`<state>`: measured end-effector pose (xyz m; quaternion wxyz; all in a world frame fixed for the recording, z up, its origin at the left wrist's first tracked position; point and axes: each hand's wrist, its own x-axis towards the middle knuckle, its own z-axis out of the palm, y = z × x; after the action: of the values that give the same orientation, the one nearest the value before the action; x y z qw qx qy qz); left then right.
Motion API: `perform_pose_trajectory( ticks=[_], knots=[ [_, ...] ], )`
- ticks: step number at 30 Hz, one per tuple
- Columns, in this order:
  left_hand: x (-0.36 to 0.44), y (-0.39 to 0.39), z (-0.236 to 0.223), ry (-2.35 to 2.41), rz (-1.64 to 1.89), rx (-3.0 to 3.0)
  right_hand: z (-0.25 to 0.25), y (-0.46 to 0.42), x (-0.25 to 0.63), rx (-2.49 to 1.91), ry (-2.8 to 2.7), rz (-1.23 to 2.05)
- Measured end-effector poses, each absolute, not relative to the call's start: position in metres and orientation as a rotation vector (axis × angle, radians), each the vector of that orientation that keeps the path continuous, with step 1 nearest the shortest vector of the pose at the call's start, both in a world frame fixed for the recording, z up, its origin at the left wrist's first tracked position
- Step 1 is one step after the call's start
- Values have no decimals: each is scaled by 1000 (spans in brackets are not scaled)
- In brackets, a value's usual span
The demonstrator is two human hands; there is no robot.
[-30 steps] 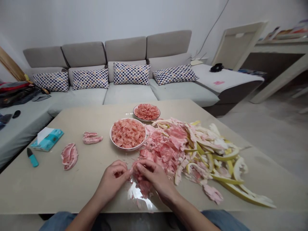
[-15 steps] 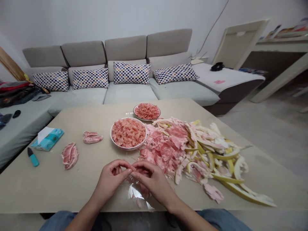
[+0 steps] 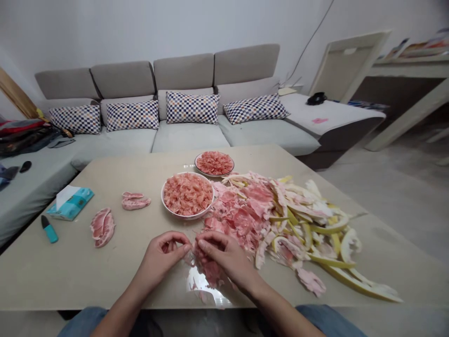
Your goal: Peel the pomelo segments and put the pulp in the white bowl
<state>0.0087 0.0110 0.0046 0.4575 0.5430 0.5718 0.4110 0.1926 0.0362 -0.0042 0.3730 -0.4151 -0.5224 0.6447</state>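
Observation:
My left hand (image 3: 165,252) is closed in a pinch above the front of the table; whatever its fingertips hold is too small to make out. Close beside it, my right hand (image 3: 226,257) has thumb and finger pinched on a reddish pomelo piece (image 3: 204,263), which hangs partly hidden under the palm. Just beyond my hands stands a white bowl (image 3: 163,206) heaped with peeled pomelo flesh (image 3: 187,193). A heap of pink pomelo membrane (image 3: 242,220) lies right of the bowl and reaches close to my right hand.
Behind the bowl is a dark-rimmed plate (image 3: 214,175) of pomelo flesh. Pomelo rinds (image 3: 329,234) spread across the table's right. Pomelo segments (image 3: 102,227), smaller segments (image 3: 135,202), a tissue pack (image 3: 72,203) and a teal-handled knife (image 3: 49,230) lie left. A sofa (image 3: 189,135) stands beyond.
My fingertips, touching before, have drawn a little apart. More of the reddish pomelo piece shows under my right hand. The bowl, plate and rinds have stayed put.

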Motion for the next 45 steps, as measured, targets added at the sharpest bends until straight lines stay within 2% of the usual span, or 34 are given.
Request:
perform_pose_trajectory(
  ticks=[5, 9, 14, 19, 23, 32, 38, 45],
  knots=[
    [3, 35, 15, 1529, 1156, 1473, 15, 62, 199, -1118, -1671, 1018],
    [2, 85, 29, 1573, 1289, 1579, 30, 108, 185, -1059, -1882, 523],
    [1, 143, 38, 1545, 1349, 1605, 31, 159, 159, -1025, -1974, 349],
    [-11, 143, 34, 1478, 1347, 1438, 37, 154, 173, -1002, -2010, 292],
    [-12, 104, 30, 1361, 1336, 1172, 43, 110, 200, -1032, -1978, 392],
    [24, 6, 17, 929, 1223, 705, 18, 25, 202, -1148, -1804, 1104],
    [29, -1, 3, 1056, 1198, 898, 13, 23, 193, -1192, -1585, 1345],
    [30, 2, -5, 1139, 1275, 930, 1, 21, 189, -1113, -1475, 1427]
  ],
)
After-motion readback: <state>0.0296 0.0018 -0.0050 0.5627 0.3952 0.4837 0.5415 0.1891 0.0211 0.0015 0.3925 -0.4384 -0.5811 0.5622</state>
